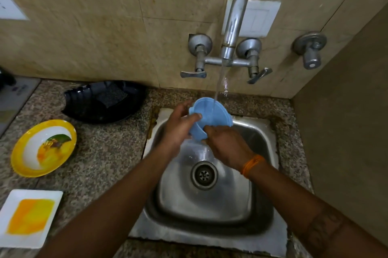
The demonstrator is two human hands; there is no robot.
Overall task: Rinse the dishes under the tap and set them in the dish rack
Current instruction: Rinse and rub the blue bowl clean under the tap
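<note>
Blue dish: a pale blue round plastic bowl (212,115) held tilted over the steel sink (258,140), under the stream from the chrome wall tap (234,24).
Left hand (178,125): fingers curled round the bowl's left rim.
Right hand (226,144): grips the lower edge; fingers mostly hidden, seemingly clamped.
Counter, left: yellow-rimmed oval plate (43,148), white square plate with yellow stain (30,218), black dish rack (105,100).

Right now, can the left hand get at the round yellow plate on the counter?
Probably yes, but not at once: the left hand grips the blue bowl under the tap. The yellow plate lies uncovered on its side, nothing between.
</note>
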